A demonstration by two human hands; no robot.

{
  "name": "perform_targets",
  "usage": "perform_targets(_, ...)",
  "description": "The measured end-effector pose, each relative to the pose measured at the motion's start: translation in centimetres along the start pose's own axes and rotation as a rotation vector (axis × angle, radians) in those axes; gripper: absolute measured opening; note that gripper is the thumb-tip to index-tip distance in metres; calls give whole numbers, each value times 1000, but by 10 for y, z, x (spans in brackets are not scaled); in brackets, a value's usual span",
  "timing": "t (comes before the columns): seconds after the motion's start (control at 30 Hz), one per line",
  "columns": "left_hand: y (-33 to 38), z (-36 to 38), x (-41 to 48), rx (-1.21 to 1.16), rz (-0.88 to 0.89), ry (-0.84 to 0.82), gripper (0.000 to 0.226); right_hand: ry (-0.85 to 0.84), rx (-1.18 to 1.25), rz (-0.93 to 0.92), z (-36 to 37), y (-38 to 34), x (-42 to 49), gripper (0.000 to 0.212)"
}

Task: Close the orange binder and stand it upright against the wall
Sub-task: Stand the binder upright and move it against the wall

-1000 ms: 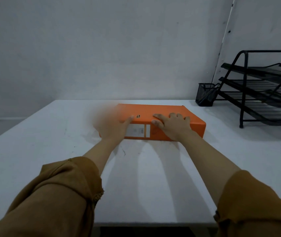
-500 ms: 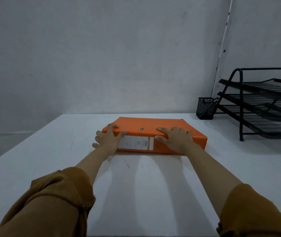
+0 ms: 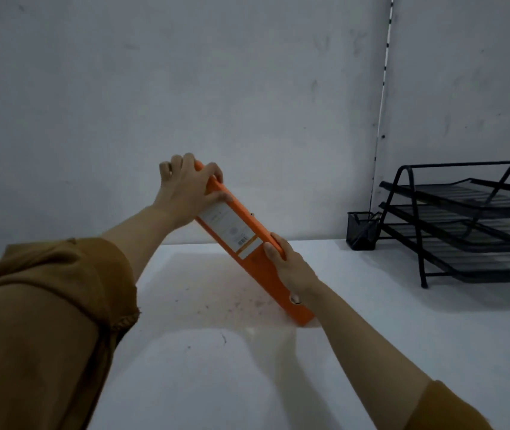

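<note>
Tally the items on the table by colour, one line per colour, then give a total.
Orange: 1, the orange binder, tilted on one corner and held by the left hand and right hand.
Black: 2, the mesh pen cup and the three-tier wire tray rack.
Total: 3

One head-worn camera looks forward and down across the table, close to it, facing the wall at twelve o'clock.
</note>
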State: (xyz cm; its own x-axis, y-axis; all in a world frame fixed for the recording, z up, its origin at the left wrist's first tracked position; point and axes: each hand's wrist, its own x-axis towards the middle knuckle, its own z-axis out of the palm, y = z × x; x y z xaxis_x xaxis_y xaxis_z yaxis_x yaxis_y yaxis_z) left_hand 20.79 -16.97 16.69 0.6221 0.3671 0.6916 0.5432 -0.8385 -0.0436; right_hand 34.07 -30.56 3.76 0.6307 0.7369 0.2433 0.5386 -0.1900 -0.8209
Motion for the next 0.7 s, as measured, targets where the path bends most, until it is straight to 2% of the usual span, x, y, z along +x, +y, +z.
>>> perform_targets(0.13, 22, -28, 22, 110, 183, 64, 53, 33, 230, -8, 11, -1, -7, 96)
perform_targets(0.2, 36, -31, 27, 109, 230, 91, 53, 46, 291, 7, 10, -1, -11, 96)
perform_targets(0.33, 66, -28, 32, 46, 279, 133, 48, 58, 411, 46, -4, 2, -24, 61)
perform_targets(0.43, 88, -25, 33, 30, 311, 147, 45, 56, 457, 73, -13, 10, -27, 53)
perform_targets(0.6, 110, -12, 30, -56, 267, 140, 52, 95, 487, 90, -17, 20, -29, 54)
perform_targets(0.7, 118, 1, 21, -242, 176, 136, 75, 103, 485, 77, -17, 23, -30, 53)
